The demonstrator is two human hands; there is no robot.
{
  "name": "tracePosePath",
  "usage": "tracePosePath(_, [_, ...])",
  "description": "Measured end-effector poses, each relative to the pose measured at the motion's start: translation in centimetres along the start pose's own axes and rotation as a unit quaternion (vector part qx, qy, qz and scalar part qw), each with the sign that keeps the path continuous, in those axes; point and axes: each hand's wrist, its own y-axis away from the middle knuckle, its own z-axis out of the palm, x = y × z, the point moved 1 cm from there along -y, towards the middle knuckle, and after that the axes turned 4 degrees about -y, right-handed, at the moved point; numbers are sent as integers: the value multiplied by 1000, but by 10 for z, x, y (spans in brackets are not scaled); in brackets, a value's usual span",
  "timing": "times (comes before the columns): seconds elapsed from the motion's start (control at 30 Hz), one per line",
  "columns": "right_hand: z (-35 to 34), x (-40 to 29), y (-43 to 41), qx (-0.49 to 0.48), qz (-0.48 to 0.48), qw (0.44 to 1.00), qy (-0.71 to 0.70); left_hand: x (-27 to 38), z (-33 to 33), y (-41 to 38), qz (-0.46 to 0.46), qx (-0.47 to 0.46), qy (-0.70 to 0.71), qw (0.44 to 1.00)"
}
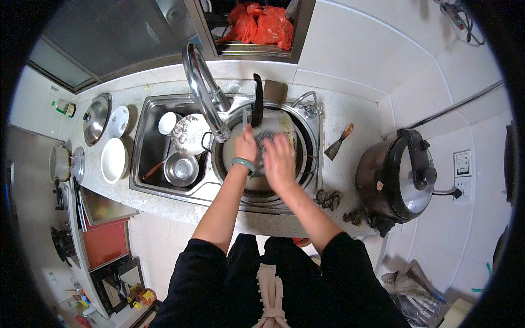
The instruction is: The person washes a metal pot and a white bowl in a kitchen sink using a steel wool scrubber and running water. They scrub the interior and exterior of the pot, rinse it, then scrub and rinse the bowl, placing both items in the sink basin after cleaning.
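Note:
Over the round right basin, my left hand is closed on the rim of a pan or pot with a black handle. My right hand, blurred, lies against its surface; whatever may be under the palm is hidden, perhaps a wire scourer. Beneath both hands, a large metal basin holds cloudy water. A chrome faucet arches just left of the pan. In the left sink are a white cup, a patterned plate and a steel bowl.
On the left counter are a white bowl, a small plate and a metal lid. A scraper lies right of the sink, beside a pressure cooker. A brown block sits behind the basin.

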Motion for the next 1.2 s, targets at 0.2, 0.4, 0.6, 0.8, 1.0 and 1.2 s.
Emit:
tracePosePath(0.2, [-5, 45, -61, 49, 136, 988, -59, -4, 8, -6, -56, -13, 21, 998])
tracePosePath(0.4, [-7, 16, -16, 30, 4, 1000, 8, -17, 12, -12, -17, -12, 42, 999])
tracePosePath(0.6, [-6, 76, -80, -43, 225, 962, -146, -5, 4, -7, -72, -43, 47, 995])
tracePosePath(0.8, [-23, 48, -15, -20, -38, 997, -57, -13, -5, -12, -29, -106, -3, 994])
tracePosePath(1.0, [-5, 83, -81, -65, 124, 978, -155, -9, 3, -10, -11, -65, 46, 997])
tracePosePath(1.2, [-22, 53, -33, -70, -42, 994, -70, -36, 0, -24, -34, -155, 3, 987])
